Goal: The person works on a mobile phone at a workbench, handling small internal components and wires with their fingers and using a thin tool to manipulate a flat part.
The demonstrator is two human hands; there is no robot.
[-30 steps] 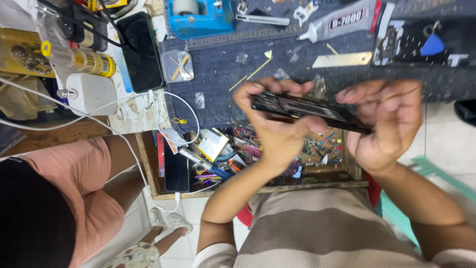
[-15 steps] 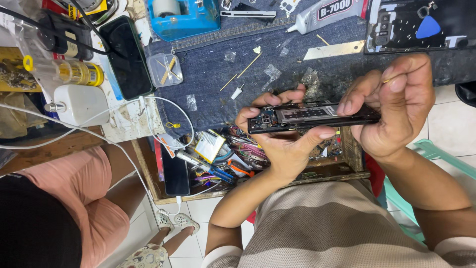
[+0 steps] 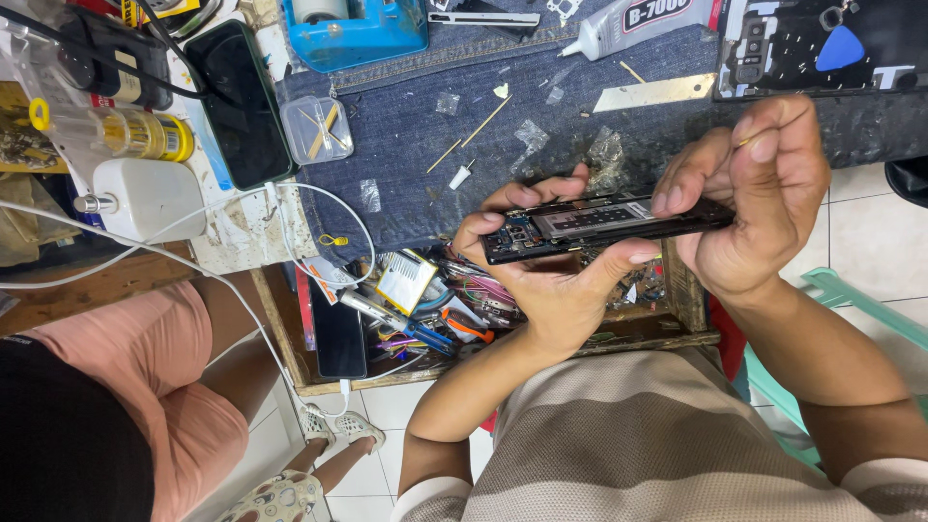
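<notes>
Head view: the opened phone [image 3: 604, 225] is held level above the surface's near edge, long axis running left-right between the hands; left hand [image 3: 551, 280] cradles it underneath, right hand [image 3: 754, 198] pinches its right end.

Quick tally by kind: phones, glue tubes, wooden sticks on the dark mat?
Phones: 3: opened black phone in both hands, dark phone beside the clear box, black phone in the drawer
White glue tubes: 1
Loose wooden sticks: 3
Total: 7
</notes>
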